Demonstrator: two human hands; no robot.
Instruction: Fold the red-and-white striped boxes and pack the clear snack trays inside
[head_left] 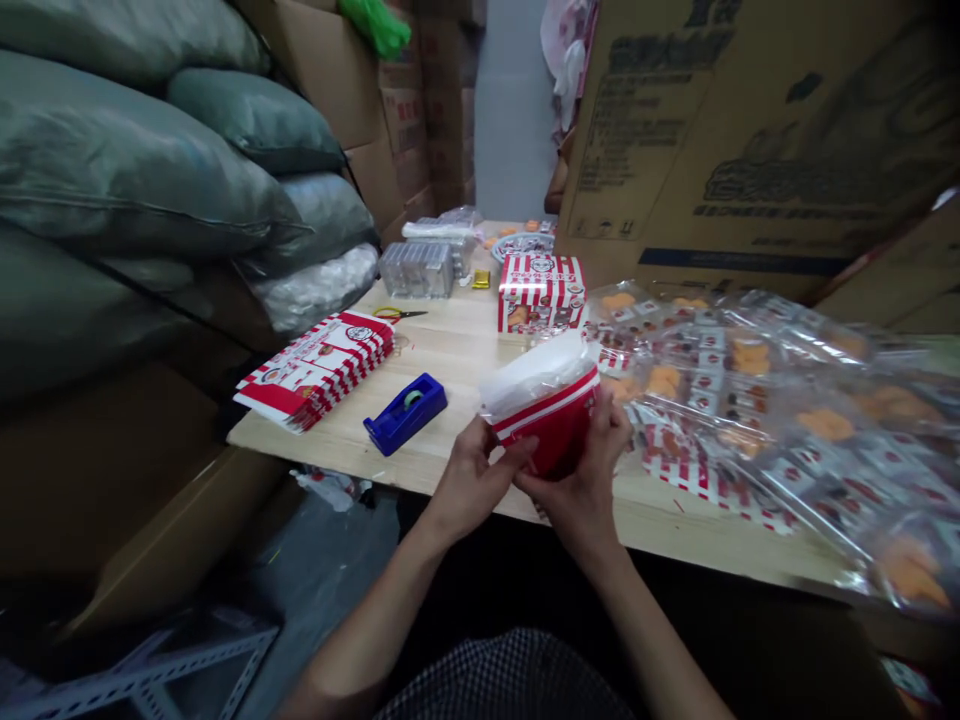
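Both my hands grip a red paper carton (551, 435) with red-and-white striped edging, just above the front edge of a light wooden table (450, 350). My left hand (480, 480) presses its near left side, and my right hand (581, 480) wraps its lower right side. A white plastic-wrapped bundle (536, 375) sticks out of the carton's top. To the left of my hands lies a blue tape dispenser (405, 413). Beyond it is a stack of flat striped cartons (315, 365). Clear bags of orange-and-red printed pieces (750, 400) spread out to the right.
An assembled striped box (541, 293), yellow-handled scissors (397, 314) and clear plastic packs (416, 270) stand at the table's far end. Grey-green stuffed sacks (150, 170) pile up on the left. Large cardboard cartons (750, 130) wall the right side.
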